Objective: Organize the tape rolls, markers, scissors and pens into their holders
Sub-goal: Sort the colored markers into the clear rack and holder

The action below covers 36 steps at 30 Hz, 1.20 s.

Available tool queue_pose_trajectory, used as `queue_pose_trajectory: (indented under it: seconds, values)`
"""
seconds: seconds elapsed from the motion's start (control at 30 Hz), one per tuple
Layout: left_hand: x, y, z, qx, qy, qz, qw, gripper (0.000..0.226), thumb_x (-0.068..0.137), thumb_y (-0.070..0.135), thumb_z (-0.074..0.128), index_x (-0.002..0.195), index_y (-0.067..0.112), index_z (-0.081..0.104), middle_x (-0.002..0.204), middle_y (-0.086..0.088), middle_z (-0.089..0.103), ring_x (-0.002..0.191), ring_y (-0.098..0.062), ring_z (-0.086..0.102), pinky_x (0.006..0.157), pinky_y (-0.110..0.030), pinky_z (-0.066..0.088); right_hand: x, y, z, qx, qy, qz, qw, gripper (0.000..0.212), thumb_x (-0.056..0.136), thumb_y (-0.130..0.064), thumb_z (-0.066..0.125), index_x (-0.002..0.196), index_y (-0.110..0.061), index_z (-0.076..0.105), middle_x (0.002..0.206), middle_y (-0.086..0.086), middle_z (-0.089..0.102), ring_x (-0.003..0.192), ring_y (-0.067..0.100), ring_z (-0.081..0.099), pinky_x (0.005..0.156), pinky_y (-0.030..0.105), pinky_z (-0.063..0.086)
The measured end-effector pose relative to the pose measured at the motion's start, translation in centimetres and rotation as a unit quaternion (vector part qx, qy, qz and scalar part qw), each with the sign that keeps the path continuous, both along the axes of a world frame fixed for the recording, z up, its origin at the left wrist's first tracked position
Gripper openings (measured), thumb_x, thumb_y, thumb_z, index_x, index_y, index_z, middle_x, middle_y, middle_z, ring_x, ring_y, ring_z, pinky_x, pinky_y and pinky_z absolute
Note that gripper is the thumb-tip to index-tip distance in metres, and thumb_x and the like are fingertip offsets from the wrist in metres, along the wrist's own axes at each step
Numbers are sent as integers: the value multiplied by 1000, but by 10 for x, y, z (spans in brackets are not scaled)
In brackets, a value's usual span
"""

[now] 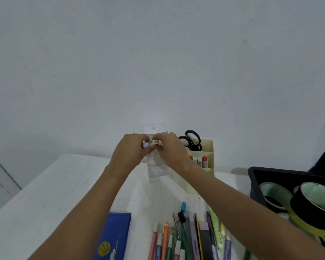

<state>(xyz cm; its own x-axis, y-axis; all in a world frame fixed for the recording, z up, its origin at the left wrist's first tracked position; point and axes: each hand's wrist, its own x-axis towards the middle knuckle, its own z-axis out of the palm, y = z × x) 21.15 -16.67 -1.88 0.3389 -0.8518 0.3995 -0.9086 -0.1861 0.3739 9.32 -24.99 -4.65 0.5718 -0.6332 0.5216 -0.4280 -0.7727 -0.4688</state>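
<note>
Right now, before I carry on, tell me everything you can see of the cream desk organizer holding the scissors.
The cream desk organizer is a stepped box that looks like plastic, standing upright on the white table near the wall, just right of the clear acrylic holder. Its tall back compartment holds black-handled scissors, handles up. A lower compartment in front holds red-capped and pale sticks. The right wrist hides its left front part; whether they touch, I cannot tell.
</note>
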Motion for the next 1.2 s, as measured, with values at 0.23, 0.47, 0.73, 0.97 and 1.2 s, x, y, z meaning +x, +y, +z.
queue_pose_trajectory:
  seconds: [0.23,0.47,0.73,0.97,1.2]
  values:
    - [12,-6,-9,3,-44,-15,999,31,94,24,52,65,13,54,57,3,45,53,-13,41,48,-22,27,2,-6,-2,18,12,1,1000,26,91,-9,57,116,-11,65,109,7,68,103,25,54,79,31,44]
    - [11,-6,-16,-31,-18,-15,999,20,92,26,60,103,14,72,105,-5,64,93,-21,61,75,-25,42,9,-7,-9,13,60,-45,997,17,93,-7,50,102,-9,63,93,12,66,93,26,54,71,37,48]
    - [13,-7,-17,-24,-7,-19,999,21,91,27,62,101,12,74,102,-7,67,91,-23,62,75,-26,42,11,-8,-5,-33,96,-16,995,15,96,-19,51,92,-12,64,84,6,67,74,23,62,59,26,37]
    - [15,-13,-21,-9,-26,-18,999,23,94,29,56,98,14,73,100,-7,60,86,-23,59,72,-35,49,19,-10,-11,-63,120,-24,990,17,98,-23,48,99,-15,64,90,4,69,78,22,62,60,27,36]
    - [16,-22,-22,2,-96,12,995,19,91,23,59,98,11,72,99,-9,58,87,-25,56,71,-38,52,23,-13,-2,-101,174,-52,978,15,97,-16,49,101,-13,63,96,7,65,78,24,63,60,29,34]
